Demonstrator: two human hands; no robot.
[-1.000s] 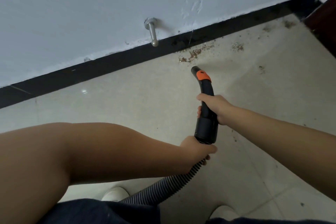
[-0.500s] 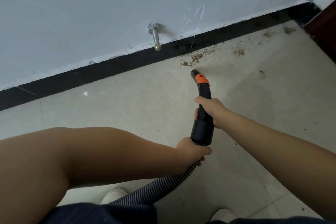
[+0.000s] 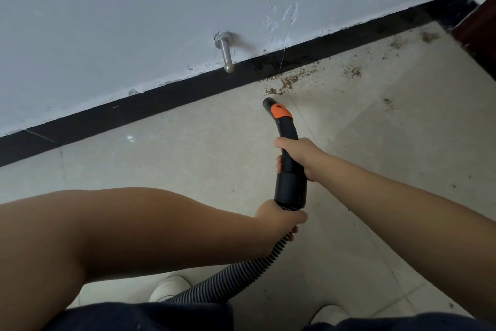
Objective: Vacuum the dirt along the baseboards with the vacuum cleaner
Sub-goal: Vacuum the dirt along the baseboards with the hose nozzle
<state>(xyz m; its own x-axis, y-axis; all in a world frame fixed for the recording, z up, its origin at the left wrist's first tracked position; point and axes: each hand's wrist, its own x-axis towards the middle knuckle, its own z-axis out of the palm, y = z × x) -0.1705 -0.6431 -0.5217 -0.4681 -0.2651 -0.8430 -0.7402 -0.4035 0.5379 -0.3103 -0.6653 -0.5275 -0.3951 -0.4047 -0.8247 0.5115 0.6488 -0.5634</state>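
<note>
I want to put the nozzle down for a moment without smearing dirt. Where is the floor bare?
Bare tile lies left of the nozzle, between the black baseboard and the left forearm, below the door stopper. Crowded: dirt runs along the baseboard to the right, toward the corner.

Counts along the baseboard (image 3: 188,90)

One vacuum hose (image 3: 233,274), two hands, left hand (image 3: 279,219) and right hand (image 3: 300,156), one metal doorstop (image 3: 225,54) above the baseboard, two white shoes (image 3: 167,289), several dirt patches (image 3: 284,85) beside it.
</note>
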